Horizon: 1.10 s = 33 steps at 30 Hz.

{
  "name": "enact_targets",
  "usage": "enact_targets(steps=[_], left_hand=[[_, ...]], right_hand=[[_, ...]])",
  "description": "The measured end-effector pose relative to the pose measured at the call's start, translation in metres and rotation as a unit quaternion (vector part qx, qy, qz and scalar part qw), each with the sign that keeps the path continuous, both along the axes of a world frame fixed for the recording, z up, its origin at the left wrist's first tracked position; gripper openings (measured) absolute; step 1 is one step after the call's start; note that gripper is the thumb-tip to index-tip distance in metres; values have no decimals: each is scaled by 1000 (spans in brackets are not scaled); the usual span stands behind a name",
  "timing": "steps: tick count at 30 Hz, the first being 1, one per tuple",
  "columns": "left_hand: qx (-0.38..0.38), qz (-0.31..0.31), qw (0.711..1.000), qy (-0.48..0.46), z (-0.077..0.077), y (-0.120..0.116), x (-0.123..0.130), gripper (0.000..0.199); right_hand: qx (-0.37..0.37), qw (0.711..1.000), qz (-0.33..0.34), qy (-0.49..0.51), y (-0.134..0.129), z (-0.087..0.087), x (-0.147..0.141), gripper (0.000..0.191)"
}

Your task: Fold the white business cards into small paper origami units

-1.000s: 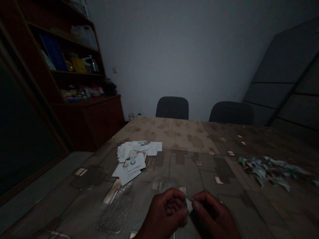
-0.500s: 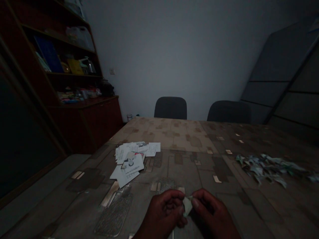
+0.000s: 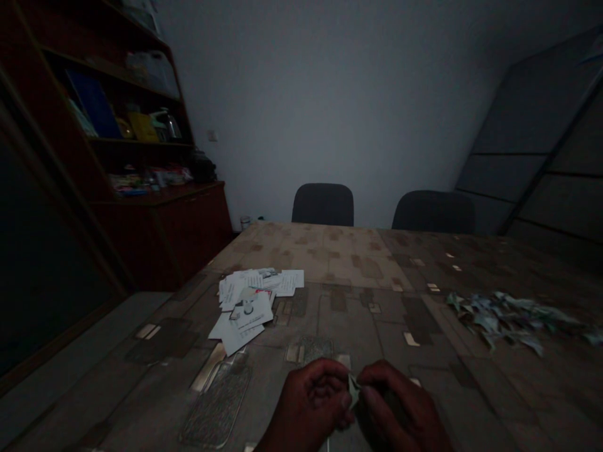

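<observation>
Showing a small folded paper piece (image 3: 353,389) pinched between the left hand (image 3: 313,405) and right hand (image 3: 396,408), low over the patterned worktop (image 3: 358,276); card pile (image 3: 249,301) far left, folded paper heap (image 3: 509,317) far right.

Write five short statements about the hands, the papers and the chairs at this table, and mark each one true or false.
1. Both hands pinch one small folded paper piece. True.
2. The left hand rests on the pile of white cards. False: the pile lies apart, farther left.
3. Two dark chairs stand at the table's far side. True.
4. The heap of folded paper pieces lies on the left. False: on the right.
5. The right hand is empty. False: its fingers grip the piece.
</observation>
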State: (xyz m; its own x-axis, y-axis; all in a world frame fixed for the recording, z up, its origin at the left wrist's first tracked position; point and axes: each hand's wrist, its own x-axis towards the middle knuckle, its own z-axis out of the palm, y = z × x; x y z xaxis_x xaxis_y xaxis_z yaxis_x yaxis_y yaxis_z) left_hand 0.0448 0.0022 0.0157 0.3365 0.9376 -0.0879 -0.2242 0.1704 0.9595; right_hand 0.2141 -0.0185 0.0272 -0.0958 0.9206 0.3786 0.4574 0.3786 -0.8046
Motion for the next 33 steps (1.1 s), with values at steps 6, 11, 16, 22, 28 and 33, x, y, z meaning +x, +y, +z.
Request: enact_targets(steps=[6, 11, 16, 22, 28, 33], left_hand=[[27, 3, 999, 35, 1, 1, -1, 17], [93, 18, 988, 126, 7, 0, -5, 7], [145, 23, 971, 189, 6, -2, -6, 7], [143, 17, 972, 184, 3, -3, -3, 8], [191, 24, 960, 206, 3, -4, -5, 11], [254, 5, 937, 241, 5, -3, -9, 14]], right_hand=[[-104, 992, 0, 70, 3, -4, -1, 22], [-143, 987, 11, 70, 3, -5, -1, 24], [-150, 986, 30, 59, 3, -4, 0, 25], [-134, 990, 36, 2, 4, -3, 1, 25], [-138, 989, 47, 4, 4, -3, 1, 24], [-94, 993, 58, -44, 5, 0, 2, 20]])
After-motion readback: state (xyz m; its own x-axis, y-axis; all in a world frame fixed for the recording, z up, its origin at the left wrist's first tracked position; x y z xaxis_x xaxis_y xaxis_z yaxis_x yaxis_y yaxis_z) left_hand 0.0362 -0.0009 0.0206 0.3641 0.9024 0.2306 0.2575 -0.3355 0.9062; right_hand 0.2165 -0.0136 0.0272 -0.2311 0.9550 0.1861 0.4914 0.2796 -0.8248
